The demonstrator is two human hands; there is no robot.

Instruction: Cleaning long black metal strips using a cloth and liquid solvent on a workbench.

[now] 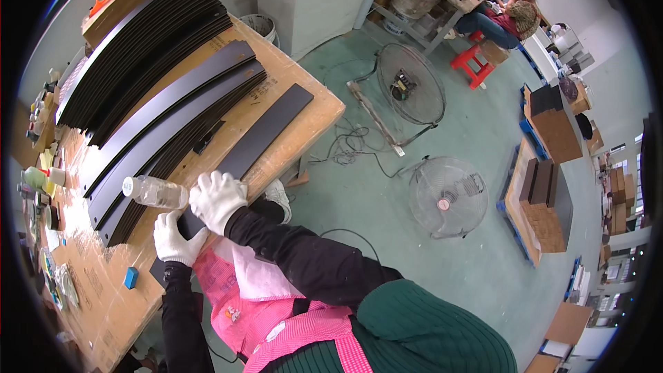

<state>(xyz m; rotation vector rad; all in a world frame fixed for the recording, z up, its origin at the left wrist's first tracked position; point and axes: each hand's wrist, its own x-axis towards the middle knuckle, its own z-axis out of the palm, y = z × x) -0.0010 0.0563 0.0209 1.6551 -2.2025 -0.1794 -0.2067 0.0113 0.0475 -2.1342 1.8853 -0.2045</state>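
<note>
A long, dark flat board (pixel 269 124) lies slantwise along the table's near right edge, passing under both my hands. My left hand (pixel 178 238), in a white glove, grips the board near its lower end, thumb and fingers apart across it. My right hand (pixel 218 202), also gloved in white, presses on the board just above with fingers curled; whatever is under them is hidden. Touching or very close to its fingertips is a clear plastic bottle (pixel 159 193) with a white cap. Beside it lies a stack of curved dark boards (pixel 173 124).
A taller stack of dark boards (pixel 145 48) fills the back of the cardboard-covered table (pixel 103 304). A blue block (pixel 131 278) lies near my left hand. Orange scissors (pixel 101 1) sit on a box. Two floor fans (pixel 449 197) stand right; a person (pixel 511 17) sits farther off.
</note>
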